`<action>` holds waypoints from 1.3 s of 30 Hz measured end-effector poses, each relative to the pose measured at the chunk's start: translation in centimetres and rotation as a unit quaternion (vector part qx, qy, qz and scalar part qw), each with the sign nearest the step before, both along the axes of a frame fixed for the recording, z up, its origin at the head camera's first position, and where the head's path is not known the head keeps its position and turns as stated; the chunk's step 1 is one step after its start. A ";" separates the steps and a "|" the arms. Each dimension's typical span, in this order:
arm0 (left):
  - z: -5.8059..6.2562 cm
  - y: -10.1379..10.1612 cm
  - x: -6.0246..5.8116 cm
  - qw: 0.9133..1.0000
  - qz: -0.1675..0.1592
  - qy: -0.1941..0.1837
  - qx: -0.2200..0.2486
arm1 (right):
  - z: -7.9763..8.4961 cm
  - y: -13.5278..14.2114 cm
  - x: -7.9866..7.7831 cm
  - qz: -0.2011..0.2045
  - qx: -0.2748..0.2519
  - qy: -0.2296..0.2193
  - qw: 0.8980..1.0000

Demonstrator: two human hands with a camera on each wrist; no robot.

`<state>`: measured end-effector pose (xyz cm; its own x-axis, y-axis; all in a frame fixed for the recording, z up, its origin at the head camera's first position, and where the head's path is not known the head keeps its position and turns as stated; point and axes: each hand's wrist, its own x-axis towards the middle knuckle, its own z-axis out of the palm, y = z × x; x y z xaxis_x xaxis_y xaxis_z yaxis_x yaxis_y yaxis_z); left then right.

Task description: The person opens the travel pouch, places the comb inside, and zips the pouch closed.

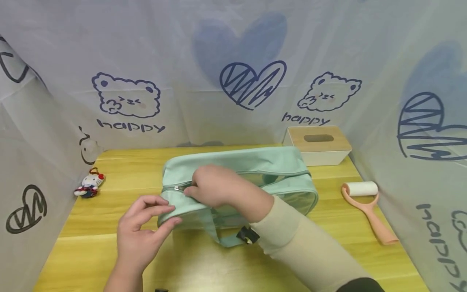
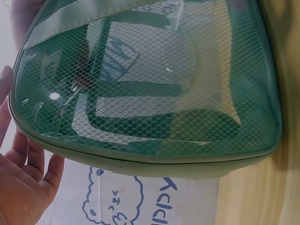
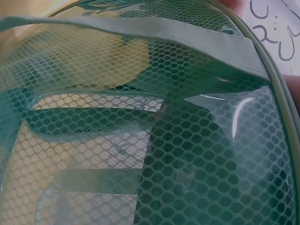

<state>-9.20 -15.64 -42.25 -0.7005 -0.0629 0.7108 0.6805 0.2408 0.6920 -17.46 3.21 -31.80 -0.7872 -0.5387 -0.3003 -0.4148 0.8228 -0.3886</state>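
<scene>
A mint-green zip bag point(image 1: 233, 160) with clear mesh-patterned sides lies lengthwise across the wooden table, its top zipper gaping toward the right end. My left hand point(image 1: 140, 227) grips the bag's front left corner between thumb and fingers. In the left wrist view, those fingers point(image 2: 30, 164) show at the edge of the see-through side panel point(image 2: 154, 89). My right hand point(image 1: 219, 186) reaches over the top and pinches the zipper pull beside the metal slider point(image 1: 177, 187) near the left end; its curled fingertips are hidden. A green strap point(image 1: 211, 227) hangs down the front.
A tissue box point(image 1: 324, 156) with a wooden lid stands behind the bag's right end. To the right lies a lint roller point(image 1: 370, 211) with a peach handle. A small doll keychain point(image 1: 89, 184) sits at the left edge. Printed cloth point(image 1: 189, 113) hangs around the table.
</scene>
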 end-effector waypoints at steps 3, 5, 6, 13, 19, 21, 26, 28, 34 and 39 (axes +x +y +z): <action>-0.2 0.2 0.1 1.000 -0.003 0.003 -0.013 | 0.1 0.0 -0.2 0.005 -0.015 -0.001 1.000; -0.3 0.3 0.1 1.000 0.005 0.005 -0.017 | 0.2 -0.1 -0.3 0.007 -0.023 0.000 1.000; -0.3 0.3 0.1 1.000 0.008 0.005 -0.019 | 0.2 -0.2 -0.3 0.008 -0.024 0.002 1.000; -0.1 0.5 0.0 1.000 0.019 0.003 -0.024 | 0.3 -0.8 -0.5 0.015 -0.004 0.011 1.000; -0.1 0.5 0.0 1.000 0.016 0.007 -0.023 | 0.1 -1.0 -0.6 0.009 -0.017 0.017 1.000; -0.1 0.5 0.0 1.000 0.017 0.011 -0.022 | 0.1 -1.0 -0.7 0.006 -0.022 0.016 1.000; -0.3 0.4 -0.1 0.999 0.037 0.014 -0.022 | 0.2 -1.1 -0.7 -0.002 -0.032 0.012 0.999; -0.4 0.2 0.0 0.999 0.046 0.007 -0.019 | 0.3 -1.2 -0.6 -0.006 -0.033 0.013 0.999; -0.7 -0.2 0.4 0.999 0.048 -0.003 -0.014 | 1.0 -1.2 -0.6 -0.012 -0.048 0.023 0.999; -0.5 -0.2 0.8 0.995 0.081 0.009 -0.061 | 1.2 -0.3 -0.5 0.000 -0.086 0.023 0.996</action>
